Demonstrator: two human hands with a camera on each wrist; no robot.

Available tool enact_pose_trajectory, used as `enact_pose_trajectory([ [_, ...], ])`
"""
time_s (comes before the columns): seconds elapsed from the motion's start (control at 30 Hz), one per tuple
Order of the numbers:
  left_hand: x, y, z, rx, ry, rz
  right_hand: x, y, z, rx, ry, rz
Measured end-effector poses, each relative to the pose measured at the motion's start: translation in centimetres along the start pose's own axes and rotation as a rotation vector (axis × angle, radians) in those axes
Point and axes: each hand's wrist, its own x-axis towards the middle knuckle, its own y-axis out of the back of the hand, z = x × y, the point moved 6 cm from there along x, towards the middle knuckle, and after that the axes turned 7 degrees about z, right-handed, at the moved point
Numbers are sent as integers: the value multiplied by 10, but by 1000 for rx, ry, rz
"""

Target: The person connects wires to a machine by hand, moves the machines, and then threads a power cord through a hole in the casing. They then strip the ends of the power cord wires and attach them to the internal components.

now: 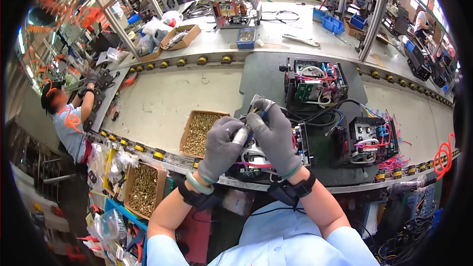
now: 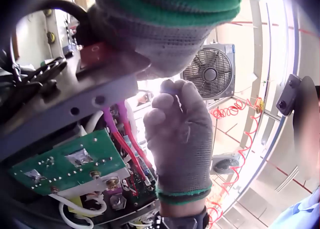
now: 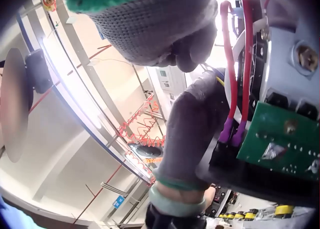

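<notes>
Both hands wear grey gloves and meet over the near electrical unit (image 1: 256,156). In the head view the left hand (image 1: 221,147) and right hand (image 1: 274,140) pinch thin wires (image 1: 252,113) between curled fingers. The left wrist view has the left hand (image 2: 155,39) above and the right hand (image 2: 180,139) below, beside a green circuit board (image 2: 70,161). From the right wrist, the right hand (image 3: 155,29) is close above the left hand (image 3: 187,124); a yellow and blue wire (image 3: 219,79) shows by the left fingers. The gloves hide the wire ends.
Two more open units (image 1: 315,83) (image 1: 372,140) sit on the dark board (image 1: 320,167). A box of brass-coloured fasteners (image 1: 201,133) is left of the hands, another (image 1: 144,189) lower left. Black cable (image 1: 340,103) runs behind the hands. A person (image 1: 74,123) works at far left.
</notes>
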Motion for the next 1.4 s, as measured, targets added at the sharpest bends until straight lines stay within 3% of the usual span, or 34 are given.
enact_pose_trajectory([
  [0.13, -4, 2, 10, 123, -119, 74, 7, -7, -2, -26, 46, -30],
  [0.23, -2, 0, 11, 239, -188, -78, 4, -6, 1, 67, 68, -2],
  [0.33, -2, 24, 44, 391, -331, -15, 2, -2, -6, 228, 117, -19],
  [0.37, 0, 39, 52, 297, -317, -35, -5, -2, -5, 307, -209, -143],
  [0.47, 0, 67, 60, -209, 233, -46, -13, -11, -27, 282, -162, -287],
  [0.5, -1, 71, 66, -173, 219, -60, -15, -13, -33, 187, 151, -236],
  [0.53, -2, 74, 70, -172, 235, -42, -17, -15, -30, 188, 142, -258],
  [0.6, -14, 59, 65, -54, 397, -276, -25, -15, -51, -167, 594, -259],
  [0.63, -14, 58, 70, -74, 277, -239, -28, -14, -53, -189, 601, -271],
  [0.77, -39, 50, 45, -292, 474, -269, -30, -9, -56, -187, 555, -486],
  [0.83, -41, 55, 52, -8, 32, -233, -28, -5, -53, -184, 495, -617],
  [0.87, -43, 54, 50, -22, 49, -239, -29, -5, -53, -232, 544, -649],
  [0.93, -46, 49, 71, 538, -486, -223, -36, -7, -58, -443, 743, -713],
  [0.97, -47, 47, 65, 506, -515, -162, -34, -8, -56, -448, 742, -708],
  [1.0, -50, 42, 61, 502, -521, -170, -38, -11, -53, -624, 893, -697],
  [1.03, -49, 45, 51, 489, -366, -87, -41, -14, -48, -803, 1040, -676],
  [1.07, -49, 49, 42, 474, -213, -9, -37, -13, -43, -809, 1031, -660],
  [1.1, -52, 52, 29, 494, -62, -72, -34, -13, -36, -840, 1046, -669],
  [1.13, -55, 53, 22, 491, -76, -87, -32, -12, -32, -873, 1063, -678],
  [1.2, -65, 43, -11, 442, 247, -351, -26, -13, -35, -852, 1020, -674],
  [1.23, -68, 40, -20, 266, 414, -425, -17, -15, -36, -812, 977, -659],
  [1.33, -59, 34, -19, 209, 377, -471, -3, -23, -39, -774, 946, -671],
  [1.4, -60, 31, -26, 160, 363, -479, -11, -31, -31, -933, 962, -876],
])
